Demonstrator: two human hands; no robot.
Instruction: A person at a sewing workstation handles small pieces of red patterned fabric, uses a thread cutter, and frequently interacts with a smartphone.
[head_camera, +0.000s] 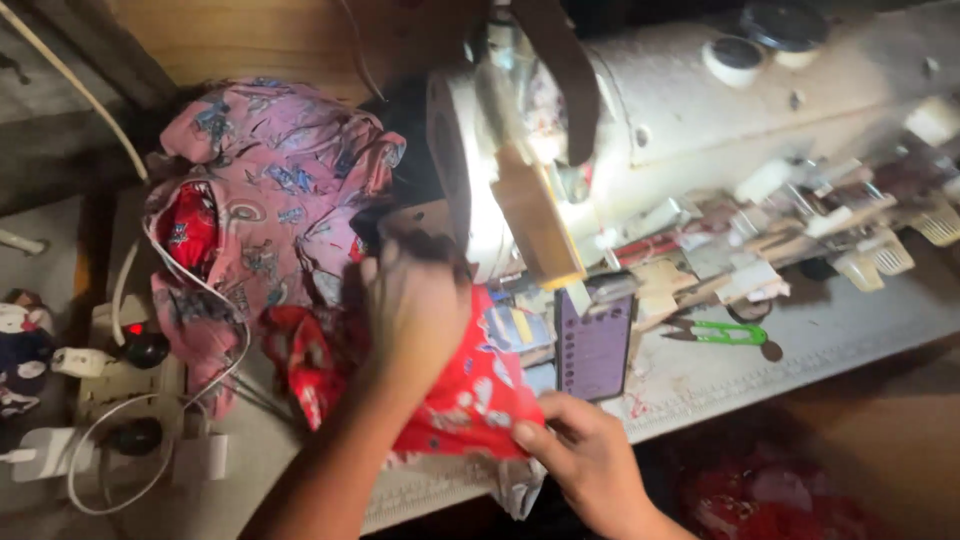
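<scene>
A red printed cloth (470, 385) lies on the worn white table (800, 345) in front of a white sewing machine (700, 110). My left hand (415, 305) presses down on the cloth's far part, close to the machine's needle end. My right hand (580, 450) pinches the cloth's near corner at the table's front edge. A pile of pink printed fabric (265, 195) lies just left of the red cloth, touching it.
A dark purple card (595, 345) stands beside the cloth under the machine. Green thread snips (720, 332) lie to the right. Clutter of small tools and combs (860, 240) lines the machine's base. A power strip with plugs and white cables (130, 390) sits at the left.
</scene>
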